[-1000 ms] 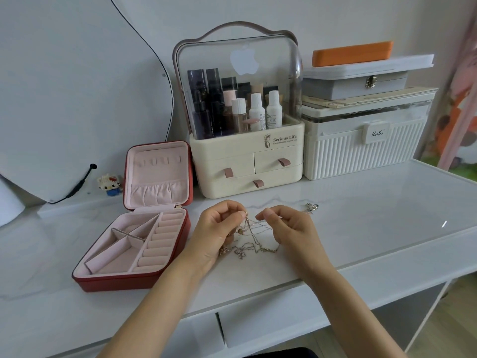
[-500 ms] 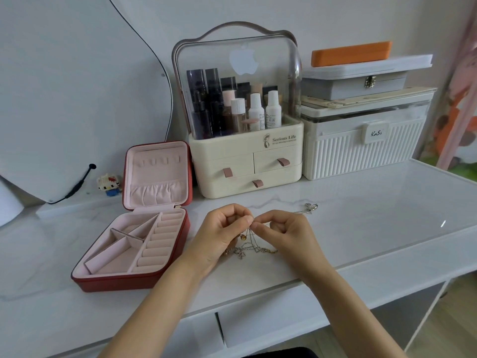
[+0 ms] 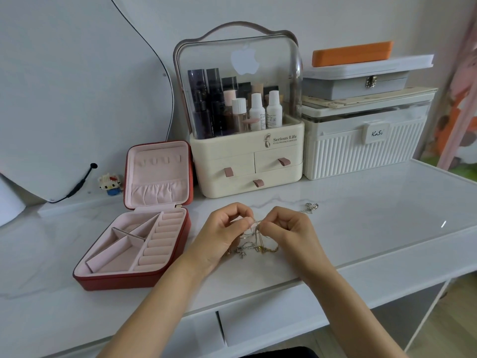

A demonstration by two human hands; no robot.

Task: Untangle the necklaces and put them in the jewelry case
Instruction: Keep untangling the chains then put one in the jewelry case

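A tangle of thin gold and silver necklaces [image 3: 258, 244] lies on the white table in front of me, partly lifted. My left hand [image 3: 222, 233] and my right hand [image 3: 289, 228] meet over it, fingertips close together, each pinching strands of chain at the top of the tangle. A silver pendant [image 3: 311, 207] lies on the table just past my right hand, on a chain that runs towards the tangle. The red jewelry case [image 3: 134, 277] stands open to the left, its pink compartments holding nothing.
A cream cosmetics organizer [image 3: 247, 161] with bottles and drawers stands behind my hands. A white ribbed box [image 3: 361, 153] with stacked boxes sits at the back right. A mirror [image 3: 77, 86] and a small toy figure [image 3: 109, 183] are at the back left.
My hands have drawn together, from slightly apart to fingertips nearly touching over the tangle. The chains are bunched closer between them.
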